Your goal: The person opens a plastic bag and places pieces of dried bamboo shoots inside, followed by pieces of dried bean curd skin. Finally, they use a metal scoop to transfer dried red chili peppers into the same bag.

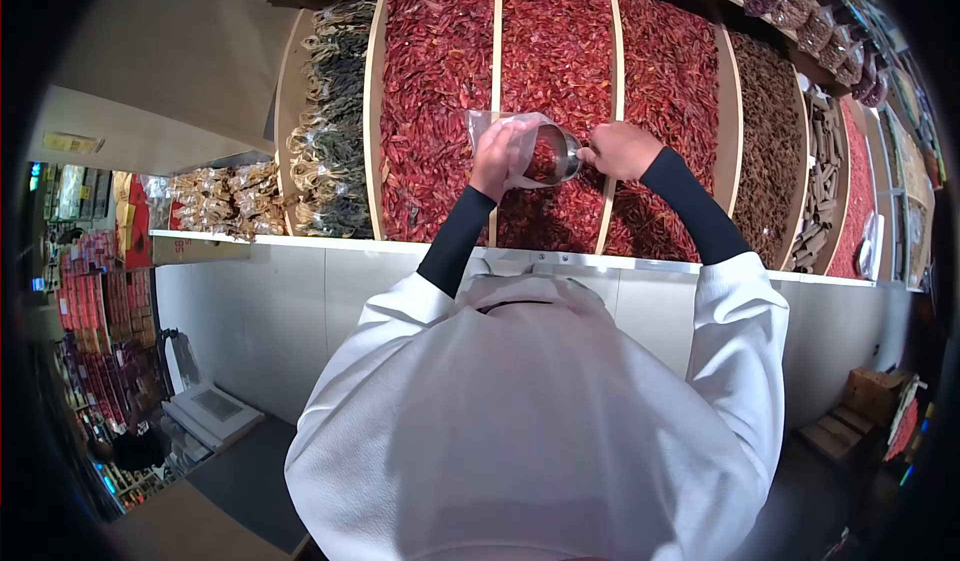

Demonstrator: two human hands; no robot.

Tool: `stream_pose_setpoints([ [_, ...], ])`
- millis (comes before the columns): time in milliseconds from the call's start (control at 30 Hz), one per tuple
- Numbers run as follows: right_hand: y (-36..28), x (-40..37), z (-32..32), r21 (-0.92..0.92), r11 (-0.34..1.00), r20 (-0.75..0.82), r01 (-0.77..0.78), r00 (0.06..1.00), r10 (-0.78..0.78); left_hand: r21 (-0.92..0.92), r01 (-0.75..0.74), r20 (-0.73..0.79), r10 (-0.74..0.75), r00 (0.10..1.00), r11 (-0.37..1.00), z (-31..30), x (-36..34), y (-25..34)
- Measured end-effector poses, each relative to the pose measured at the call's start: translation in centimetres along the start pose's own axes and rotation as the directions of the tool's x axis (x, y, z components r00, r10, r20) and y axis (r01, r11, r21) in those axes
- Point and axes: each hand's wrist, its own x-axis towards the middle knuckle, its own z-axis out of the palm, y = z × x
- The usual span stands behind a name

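Head view, what's noted?
- Left hand grips the plastic bag open over the middle bin. Right hand holds the metal scoop, its mouth inside the bag.
- Advice?
- Probably keep the bag wide and tip slowly.

A bag in the left hand and a scoop in the right hand meet above the middle chilli bin — neighbouring bins lie left and right.
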Motion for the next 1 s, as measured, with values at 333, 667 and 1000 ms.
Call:
stream_pose_setpoints([
  [333, -3.5, -5.9, -2.8, -0.164, 0.986, -0.260, -0.043, 0.966, -0.001, -0.096, -0.062, -0.080, 0.055, 0.995, 0.993, -2.3, -0.7, 1.2],
  [667, 5.8, -8.6, 14.7, 0.696, 0.709, -0.196, -0.110, 0.922, 0.335, -0.146, -0.015, -0.202, -0.014, 0.979, 0.989, -4.0, -1.3, 1.3],
  [1000, 3.2, -5.7, 25.3, 0.854, 0.490, -0.040, -0.178, 0.915, 0.402, -0.171, 0.027, -0.162, -0.055, 0.985, 0.985, -5.2, -2.0, 3.2],
])
